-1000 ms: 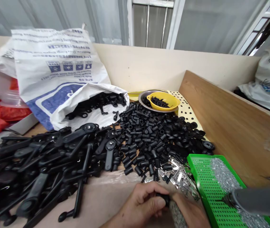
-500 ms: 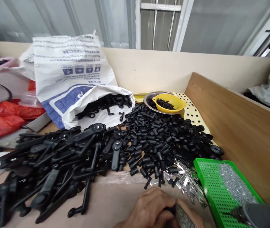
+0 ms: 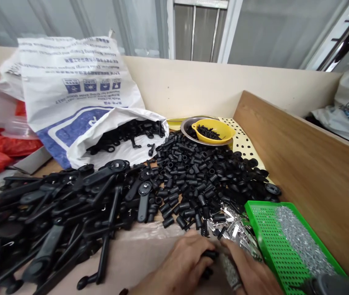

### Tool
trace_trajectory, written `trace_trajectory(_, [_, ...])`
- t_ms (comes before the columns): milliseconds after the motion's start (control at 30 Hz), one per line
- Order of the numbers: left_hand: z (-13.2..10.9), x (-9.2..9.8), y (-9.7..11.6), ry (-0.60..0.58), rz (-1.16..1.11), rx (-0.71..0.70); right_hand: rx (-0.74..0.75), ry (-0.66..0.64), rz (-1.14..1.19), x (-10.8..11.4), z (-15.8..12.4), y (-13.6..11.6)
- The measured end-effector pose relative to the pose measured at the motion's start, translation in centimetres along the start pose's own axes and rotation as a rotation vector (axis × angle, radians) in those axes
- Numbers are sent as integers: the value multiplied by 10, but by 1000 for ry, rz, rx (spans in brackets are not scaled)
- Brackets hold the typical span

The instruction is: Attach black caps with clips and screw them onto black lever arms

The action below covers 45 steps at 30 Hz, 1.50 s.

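Observation:
My left hand (image 3: 182, 266) and my right hand (image 3: 249, 272) meet at the bottom edge of the view, both closed around a small black plastic part (image 3: 208, 262). Only a bit of that part shows between the fingers. Just beyond the hands lies a heap of small silver metal clips (image 3: 237, 231). Behind it spreads a large pile of short black plastic sleeves (image 3: 189, 176). A heap of long black plastic levers (image 3: 64, 213) covers the table to the left of my hands.
A green perforated tray (image 3: 266, 237) holding small silver screws stands at the right. A yellow bowl (image 3: 212, 132) of black screws rests in a metal dish at the back. A white woven sack (image 3: 79, 102) spills black parts. A wooden board (image 3: 303, 164) walls the right side.
The view shifted slightly. My hands stayed together on the small black part and came a little further up into view, closer to the silver clips.

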<state>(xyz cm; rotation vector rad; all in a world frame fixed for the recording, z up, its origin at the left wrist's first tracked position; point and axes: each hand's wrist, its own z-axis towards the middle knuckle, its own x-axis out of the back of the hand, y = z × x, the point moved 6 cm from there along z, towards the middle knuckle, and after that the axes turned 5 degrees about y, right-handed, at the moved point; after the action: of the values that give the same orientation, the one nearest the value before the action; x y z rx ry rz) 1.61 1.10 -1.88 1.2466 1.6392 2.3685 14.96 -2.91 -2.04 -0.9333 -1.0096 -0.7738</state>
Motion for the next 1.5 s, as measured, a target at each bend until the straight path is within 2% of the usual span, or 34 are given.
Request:
trace_trajectory(100, [1,-10,-5,-57,108,-11,175,122,-193,19,9,-3])
trace_trajectory(200, [-1,-15,-11,-87,200,25,293,268,-348,20,18,-9])
trace_trajectory(267, [-4,-13,-13,-96,242,19,301,317,-407,10,22,-11])
trace_trajectory(400, [-4,-1,-14,-70,306,-16,318,324,-444,-7,24,-10])
trace_trajectory(533, [5,12,-13,-7,545,-54,352,424,-414,8,22,-6])
trace_trajectory(600, [13,10,-11,-39,690,-92,347,412,-391,15,23,-2])
trace_trajectory(700, [23,1,-12,-108,862,-111,319,361,-398,13,25,1])
trace_trajectory(833, [30,-3,-16,-85,894,-46,288,395,-402,0,25,2])
trace_trajectory(1000, [25,18,-21,36,661,82,281,421,-390,-5,24,1])
trace_trajectory(1133, [20,43,-24,159,229,230,210,315,-258,1,28,2])
trace_trajectory(1200, [17,48,-26,196,-31,305,146,244,-148,6,30,2])
trace_trajectory(1333, [15,37,-26,141,-457,359,28,149,45,26,30,2])
trace_trajectory(1500, [12,16,-19,88,-753,403,-41,-56,386,41,29,-3])
